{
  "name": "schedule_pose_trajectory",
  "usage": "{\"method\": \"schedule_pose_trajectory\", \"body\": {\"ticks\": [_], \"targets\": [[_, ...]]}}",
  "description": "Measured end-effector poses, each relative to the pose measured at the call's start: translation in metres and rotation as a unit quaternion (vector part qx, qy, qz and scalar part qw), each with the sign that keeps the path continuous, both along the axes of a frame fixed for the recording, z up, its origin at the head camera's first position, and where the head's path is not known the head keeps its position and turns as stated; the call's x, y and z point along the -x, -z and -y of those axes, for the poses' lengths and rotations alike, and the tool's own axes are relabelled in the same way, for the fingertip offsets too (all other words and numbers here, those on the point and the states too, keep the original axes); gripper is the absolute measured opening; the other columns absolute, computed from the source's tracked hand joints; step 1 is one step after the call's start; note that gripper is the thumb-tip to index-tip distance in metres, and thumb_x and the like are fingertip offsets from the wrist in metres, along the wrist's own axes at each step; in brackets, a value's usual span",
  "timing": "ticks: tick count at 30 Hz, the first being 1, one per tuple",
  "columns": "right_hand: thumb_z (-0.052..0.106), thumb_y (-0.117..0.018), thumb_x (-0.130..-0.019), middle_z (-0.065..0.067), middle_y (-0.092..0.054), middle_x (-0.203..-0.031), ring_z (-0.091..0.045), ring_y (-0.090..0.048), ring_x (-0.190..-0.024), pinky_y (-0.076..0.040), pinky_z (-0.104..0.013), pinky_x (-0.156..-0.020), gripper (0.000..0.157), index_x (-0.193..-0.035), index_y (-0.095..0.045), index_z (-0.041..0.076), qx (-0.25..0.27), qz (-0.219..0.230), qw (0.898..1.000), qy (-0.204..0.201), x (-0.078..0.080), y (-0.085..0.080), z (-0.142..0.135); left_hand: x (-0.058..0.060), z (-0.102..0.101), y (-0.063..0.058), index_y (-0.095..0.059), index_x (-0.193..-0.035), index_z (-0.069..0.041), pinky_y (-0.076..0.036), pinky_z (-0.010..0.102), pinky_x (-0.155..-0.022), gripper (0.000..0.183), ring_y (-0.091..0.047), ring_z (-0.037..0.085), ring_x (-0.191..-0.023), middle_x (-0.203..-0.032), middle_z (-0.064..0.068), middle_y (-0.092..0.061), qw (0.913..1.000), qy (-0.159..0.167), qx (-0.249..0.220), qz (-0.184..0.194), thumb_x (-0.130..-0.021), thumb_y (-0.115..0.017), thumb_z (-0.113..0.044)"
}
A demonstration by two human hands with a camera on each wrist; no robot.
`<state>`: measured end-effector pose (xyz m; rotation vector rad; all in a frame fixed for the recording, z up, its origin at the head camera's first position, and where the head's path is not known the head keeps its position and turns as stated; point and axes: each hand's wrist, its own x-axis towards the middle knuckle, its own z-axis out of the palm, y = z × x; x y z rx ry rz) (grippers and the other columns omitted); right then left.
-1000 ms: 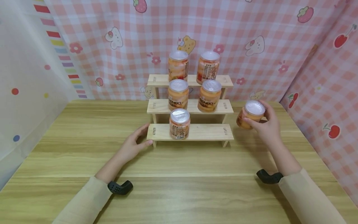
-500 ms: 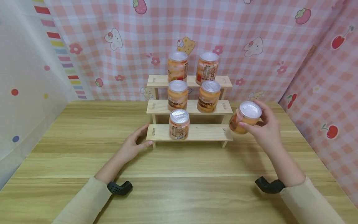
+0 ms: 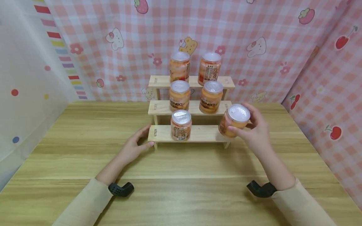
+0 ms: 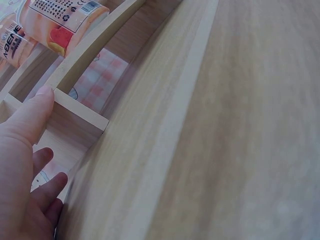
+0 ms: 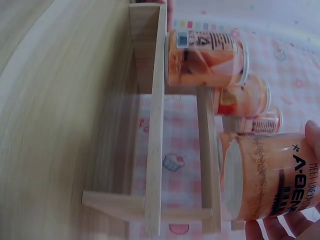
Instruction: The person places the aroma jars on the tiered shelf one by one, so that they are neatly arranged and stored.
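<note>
In the head view my right hand (image 3: 255, 133) grips a clear jar of orange-coloured food (image 3: 233, 121) with a silver lid, thumb in front and fingers round the far side. The jar leans over the right end of the lowest step (image 3: 206, 133) of a wooden tiered rack. Its pale base (image 5: 233, 180) shows in the right wrist view, apart from the step's board. My left hand (image 3: 133, 148) touches the rack's left end, its thumb (image 4: 37, 112) on the front corner and its other fingers loosely extended. A similar jar (image 3: 181, 125) stands on the lowest step, left of the held one.
Two jars, a left one (image 3: 179, 95) and a right one (image 3: 211, 97), stand on the middle step. Two more, one left (image 3: 179, 67) and one right (image 3: 210, 69), are on the top step. Pink checked cloth (image 3: 127, 62) hangs behind the wooden table (image 3: 181, 188).
My right hand has carried the jar leftward, from beside the rack to over the lowest step's right end. The left hand stays at the rack's left end; the other jars stand unmoved.
</note>
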<state>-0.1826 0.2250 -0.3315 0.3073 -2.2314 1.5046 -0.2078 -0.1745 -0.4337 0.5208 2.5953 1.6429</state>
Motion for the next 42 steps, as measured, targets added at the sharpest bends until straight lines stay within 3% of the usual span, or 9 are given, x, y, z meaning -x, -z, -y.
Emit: {"method": "schedule_pose_trajectory", "body": {"ticks": [15, 23, 26, 30, 37, 38, 42], "targets": [[0.000, -0.084, -0.070, -0.009, -0.056, -0.129, -0.015, -0.051, -0.111, -0.044, -0.027, -0.083, 0.078, -0.139, -0.047, 0.008, 0.013, 0.031, 0.999, -0.025, 0.002, 0.000, 0.032, -0.001, -0.001, -0.001, -0.031, -0.150, -0.010, -0.021, 0.052, -0.110, 0.072, -0.036, 0.031, -0.134, -0.142, 0.017, -0.045, 1.0000, 0.001, -0.003, -0.002, -0.090, -0.069, -0.024], [-0.005, -0.080, -0.072, -0.021, -0.053, -0.130, -0.025, -0.050, -0.112, -0.043, -0.027, -0.081, 0.074, -0.137, -0.044, -0.003, 0.007, 0.048, 0.998, -0.029, -0.011, -0.016, 0.056, -0.018, -0.011, -0.033, -0.029, -0.149, -0.001, -0.021, 0.053, -0.109, 0.068, -0.034, 0.038, -0.133, -0.141, 0.025, -0.042, 1.0000, 0.004, 0.005, 0.007, -0.092, -0.066, -0.013], [-0.004, -0.080, -0.073, -0.021, -0.052, -0.129, -0.026, -0.050, -0.111, -0.043, -0.029, -0.081, 0.074, -0.138, -0.044, -0.003, 0.010, 0.059, 0.998, -0.029, -0.010, -0.016, 0.059, -0.020, -0.012, -0.036, -0.030, -0.149, -0.001, -0.021, 0.052, -0.110, 0.068, -0.034, 0.038, -0.133, -0.141, 0.025, -0.042, 0.9999, 0.002, 0.006, 0.012, -0.092, -0.065, -0.011], [-0.002, -0.081, -0.073, -0.020, -0.052, -0.130, -0.026, -0.050, -0.111, -0.043, -0.031, -0.083, 0.075, -0.138, -0.044, -0.002, 0.014, 0.069, 0.997, -0.026, -0.006, -0.010, 0.059, -0.018, -0.011, -0.033, -0.030, -0.148, -0.001, -0.020, 0.054, -0.110, 0.068, -0.034, 0.039, -0.133, -0.141, 0.025, -0.042, 0.9999, 0.003, 0.003, 0.010, -0.092, -0.066, -0.011], [0.007, -0.085, -0.071, -0.010, -0.052, -0.131, -0.022, -0.050, -0.112, -0.044, -0.034, -0.083, 0.081, -0.141, -0.045, 0.011, 0.016, 0.075, 0.997, -0.025, 0.014, 0.019, 0.049, -0.002, -0.002, -0.005, -0.030, -0.151, -0.010, -0.019, 0.052, -0.111, 0.072, -0.035, 0.032, -0.134, -0.142, 0.018, -0.044, 1.0000, 0.003, -0.002, 0.002, -0.091, -0.068, -0.024], [0.009, -0.086, -0.071, -0.009, -0.052, -0.131, -0.021, -0.050, -0.111, -0.044, -0.034, -0.083, 0.081, -0.141, -0.046, 0.012, 0.018, 0.076, 0.997, -0.026, 0.017, 0.024, 0.047, -0.004, -0.003, -0.007, -0.030, -0.150, -0.010, -0.019, 0.052, -0.111, 0.072, -0.035, 0.032, -0.134, -0.142, 0.018, -0.044, 1.0000, 0.003, -0.002, 0.002, -0.091, -0.068, -0.023], [0.004, -0.084, -0.073, -0.014, -0.052, -0.130, -0.024, -0.049, -0.110, -0.045, -0.033, -0.081, 0.077, -0.140, -0.045, 0.005, 0.016, 0.079, 0.996, -0.029, 0.009, 0.015, 0.054, -0.013, -0.008, -0.024, -0.031, -0.149, -0.005, -0.019, 0.053, -0.110, 0.069, -0.035, 0.035, -0.134, -0.142, 0.022, -0.043, 1.0000, 0.004, -0.002, 0.009, -0.092, -0.067, -0.017]]}}
